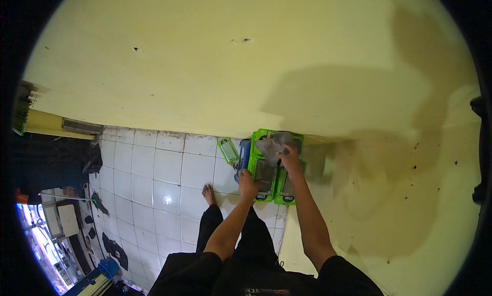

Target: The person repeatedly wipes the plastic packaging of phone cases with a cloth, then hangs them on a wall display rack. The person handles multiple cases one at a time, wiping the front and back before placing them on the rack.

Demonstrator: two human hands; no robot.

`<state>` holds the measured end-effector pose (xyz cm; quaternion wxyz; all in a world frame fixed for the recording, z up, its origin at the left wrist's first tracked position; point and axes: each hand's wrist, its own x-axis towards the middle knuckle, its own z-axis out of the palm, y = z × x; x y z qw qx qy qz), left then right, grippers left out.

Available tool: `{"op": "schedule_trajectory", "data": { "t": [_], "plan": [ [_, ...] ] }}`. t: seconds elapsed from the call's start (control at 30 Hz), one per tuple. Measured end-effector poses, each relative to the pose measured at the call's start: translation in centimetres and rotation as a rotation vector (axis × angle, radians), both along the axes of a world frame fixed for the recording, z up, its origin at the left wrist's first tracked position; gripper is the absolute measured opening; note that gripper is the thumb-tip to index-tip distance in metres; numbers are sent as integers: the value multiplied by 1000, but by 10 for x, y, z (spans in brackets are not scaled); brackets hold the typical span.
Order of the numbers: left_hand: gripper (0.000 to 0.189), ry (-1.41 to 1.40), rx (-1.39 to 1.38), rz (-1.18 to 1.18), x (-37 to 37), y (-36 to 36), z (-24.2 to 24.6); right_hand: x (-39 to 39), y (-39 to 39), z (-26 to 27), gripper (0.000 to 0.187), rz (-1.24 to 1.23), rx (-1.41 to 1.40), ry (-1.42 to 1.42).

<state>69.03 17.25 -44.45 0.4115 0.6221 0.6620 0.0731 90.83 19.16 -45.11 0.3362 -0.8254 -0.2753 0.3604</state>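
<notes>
Several bright green boxes with dark, see-through lids stand together in the corner; the front left box [264, 176] and the front right box [287, 184] bear black labels. A grey cloth [271, 146] lies bunched over the lid of the rear green box [262, 133], and my right hand [289, 157] pinches it. My left hand [248, 185] touches the left side of the stack, by a blue plastic part [243, 159]; whether its fingers grip is unclear. A small green box with a pale top [228, 150] is on the floor to the left.
Yellow walls [200, 76] meet just behind and right of the boxes. White floor tiles [166, 163] run left past my bare foot [208, 195]. Farther left are a broom [99, 203], a dark cloth [114, 250] and a blue bucket [108, 268].
</notes>
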Motion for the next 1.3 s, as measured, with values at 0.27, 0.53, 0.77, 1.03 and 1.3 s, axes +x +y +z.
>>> {"op": "schedule_trajectory", "data": {
  "t": [0.27, 0.53, 0.77, 1.03, 1.3],
  "plan": [
    [56, -228, -35, 126, -45, 8, 35, -39, -16, 191, 38, 34, 427, 336],
    [54, -1057, -401, 425, -132, 31, 157, -130, -84, 392, 31, 296, 779, 144],
    [82, -2059, -739, 295, -199, -11, 309, -271, -109, 427, 57, 711, 744, -622],
    [105, -1621, -446, 434, -295, -70, 387, -396, -112, 425, 50, 881, 778, -749],
    [90, -1262, -349, 263, -346, -124, 391, -438, -73, 474, 38, 660, 1004, -924]
  ]
}}
